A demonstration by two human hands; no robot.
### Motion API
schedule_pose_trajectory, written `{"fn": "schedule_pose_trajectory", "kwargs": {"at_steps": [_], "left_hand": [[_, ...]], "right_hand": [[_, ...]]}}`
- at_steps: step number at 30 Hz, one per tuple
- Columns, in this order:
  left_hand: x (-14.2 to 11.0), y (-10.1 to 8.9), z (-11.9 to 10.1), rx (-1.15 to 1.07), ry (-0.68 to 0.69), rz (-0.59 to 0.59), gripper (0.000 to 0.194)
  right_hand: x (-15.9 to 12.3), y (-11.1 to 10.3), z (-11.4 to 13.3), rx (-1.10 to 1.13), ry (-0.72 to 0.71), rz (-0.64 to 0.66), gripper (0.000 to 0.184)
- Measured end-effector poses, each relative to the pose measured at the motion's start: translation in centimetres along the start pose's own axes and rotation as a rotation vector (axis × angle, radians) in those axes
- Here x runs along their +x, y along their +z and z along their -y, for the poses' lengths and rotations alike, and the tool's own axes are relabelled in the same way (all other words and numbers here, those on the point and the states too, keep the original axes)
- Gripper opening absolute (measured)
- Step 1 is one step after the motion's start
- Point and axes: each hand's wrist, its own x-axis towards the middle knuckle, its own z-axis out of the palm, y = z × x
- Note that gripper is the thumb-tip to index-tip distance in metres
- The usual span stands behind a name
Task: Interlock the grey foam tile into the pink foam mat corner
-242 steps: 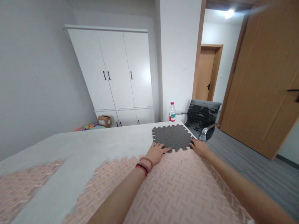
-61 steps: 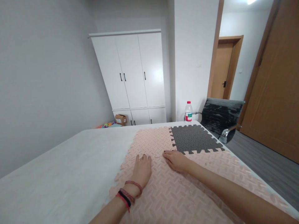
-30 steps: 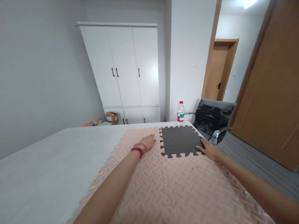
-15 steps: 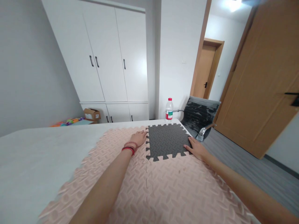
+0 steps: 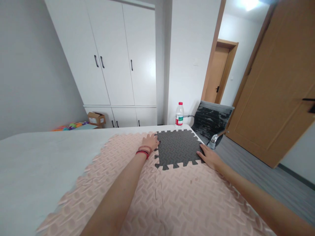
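A dark grey foam mat tile [image 5: 178, 147] with toothed edges lies among pink foam mat tiles [image 5: 187, 196] on the white table. My left hand [image 5: 150, 142], with red bands at the wrist, rests flat over the seam at the grey tile's left edge, fingers spread. At the tile's right edge, near its front corner, my right hand [image 5: 209, 156] presses down with thumb and fingers apart. Teeth along the grey tile's front edge meet the pink tile; whether they sit fully locked I cannot tell. Part of the left seam is hidden under my left hand.
A plastic bottle [image 5: 179, 114] with a red cap stands at the table's far edge. Behind the right corner is a black chair [image 5: 211, 119] with worn covering. An open cardboard box [image 5: 96, 119] and colourful items [image 5: 71, 126] sit beyond the white table [image 5: 36, 164].
My left hand has shifted slightly right, onto the grey tile's left edge. My right hand stays at the right edge, almost unmoved. The view has tilted a little.
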Motion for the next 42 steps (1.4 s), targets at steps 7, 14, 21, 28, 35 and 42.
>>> {"fn": "schedule_pose_trajectory", "kwargs": {"at_steps": [7,14,21,28,35,42], "left_hand": [[0.9,0.2,0.2,-0.015,0.012,0.003,0.04],[2.6,1.1,1.7,-0.126,0.069,0.047,0.039],[3.2,1.4,1.7,-0.143,0.059,0.044,0.037],[2.5,0.8,2.2,-0.136,0.094,0.094,0.038],[0.9,-0.8,2.8,-0.138,0.149,0.133,0.043],[-3.8,-2.9,1.9,-0.172,0.269,0.113,0.047]], "right_hand": [[0.0,-0.2,0.3,0.01,0.002,-0.004,0.076],[0.1,-0.3,0.5,0.02,0.014,0.0,0.075],[0.1,-0.4,0.6,0.03,0.035,0.01,0.073],[0.3,-0.1,0.3,0.031,0.038,0.009,0.067],[0.2,-0.5,0.5,0.023,0.035,0.004,0.067],[0.1,-0.6,0.5,0.035,0.031,-0.015,0.065]]}}
